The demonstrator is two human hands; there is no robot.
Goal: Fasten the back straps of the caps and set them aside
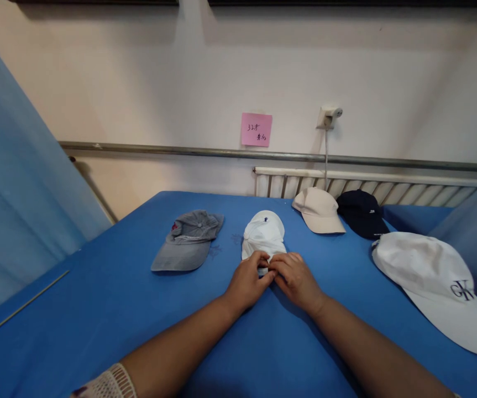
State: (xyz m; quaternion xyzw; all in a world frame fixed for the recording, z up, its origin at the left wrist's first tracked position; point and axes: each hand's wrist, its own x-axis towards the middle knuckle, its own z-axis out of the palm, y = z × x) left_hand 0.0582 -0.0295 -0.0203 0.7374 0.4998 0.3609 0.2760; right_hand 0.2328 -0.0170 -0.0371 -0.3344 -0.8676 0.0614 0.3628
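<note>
Our left hand (249, 279) and right hand (298, 279) pinch the near edge of a small white fabric cap (262, 235), fingers drawn narrow, probably to steady it from both sides. It lies mid-way across the blue-covered table (139, 342), softly creased, its dark-blue emblem (265, 219) facing up.

I see a thin stick (29, 302) lying toward the left of the blue desk (97, 315), with a blue curtain (18, 160) hanging beyond it. On the wall (139, 83) I make out a handwritten pink note (256, 130) above a metal rail (279, 155). Farther right, a cord (326, 145) drops from a socket (322, 115) toward a ribbed radiator (371, 176).
</note>
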